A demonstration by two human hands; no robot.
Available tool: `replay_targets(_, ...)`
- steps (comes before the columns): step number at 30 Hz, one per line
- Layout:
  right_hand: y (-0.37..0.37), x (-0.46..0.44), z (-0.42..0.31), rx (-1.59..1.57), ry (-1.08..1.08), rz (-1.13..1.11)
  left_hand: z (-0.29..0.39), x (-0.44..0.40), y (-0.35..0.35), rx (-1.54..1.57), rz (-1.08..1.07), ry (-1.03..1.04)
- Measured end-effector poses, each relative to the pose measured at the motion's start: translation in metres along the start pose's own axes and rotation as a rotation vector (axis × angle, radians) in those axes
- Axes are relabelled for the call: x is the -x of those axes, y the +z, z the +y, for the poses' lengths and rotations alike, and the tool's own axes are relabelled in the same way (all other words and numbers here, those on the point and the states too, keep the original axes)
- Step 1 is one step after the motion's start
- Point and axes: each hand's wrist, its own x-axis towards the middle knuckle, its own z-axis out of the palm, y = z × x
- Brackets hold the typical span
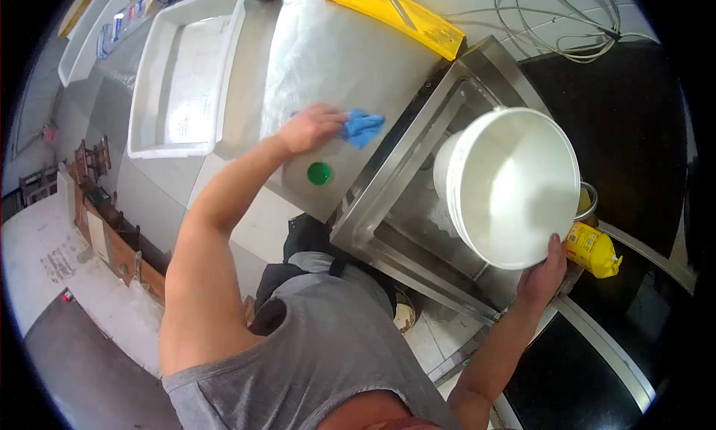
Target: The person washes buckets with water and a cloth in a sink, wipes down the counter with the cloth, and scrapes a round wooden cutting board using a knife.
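A blue cloth (pixel 363 128) is pinched in the fingers of my left hand (pixel 315 128), low over the metal worktop (pixel 309 64). Just below that hand a round green lid (pixel 319 173) lies on the worktop. My right hand (pixel 543 272) grips the lower rim of a large white bucket (pixel 514 187). The bucket is tilted with its mouth toward me, and its inside looks empty. It is over the metal sink (pixel 418 206) and hides part of it. The fingers of my right hand are partly hidden by the bucket.
A white rectangular tub (pixel 186 76) stands at the upper left. A yellow slicer (pixel 399 16) lies at the worktop's back edge. Right of the bucket is a yellow packet (pixel 591 249). A coiled cable (pixel 578 46) lies at the upper right, beside a black surface (pixel 623 124).
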Motion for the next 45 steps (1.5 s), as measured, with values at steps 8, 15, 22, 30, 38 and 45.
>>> replay_targets(8,0.146,-0.036,0.007,-0.244,0.176,-0.283,0.028,0.085,-0.021,-0.146,0.299,-0.89)
replay_targets(15,0.246,-0.041,0.037,-0.205,0.3,-0.358,0.04,0.099,-0.038,-0.139,0.318,-1.03)
replay_targets(22,0.194,-0.024,0.057,-0.121,0.206,-0.282,0.065,0.068,-0.044,-0.348,0.203,-0.586)
replay_targets(30,0.059,0.007,0.159,-0.133,0.556,-0.157,0.091,0.045,0.01,-0.277,-0.309,-0.368)
replay_targets(38,0.041,0.091,0.181,-0.288,0.682,-0.392,0.171,-0.033,0.018,0.393,-0.171,-0.286)
replay_targets(45,-0.02,0.142,0.201,-0.856,0.628,-0.294,0.292,-0.075,0.09,0.67,-0.355,0.062)
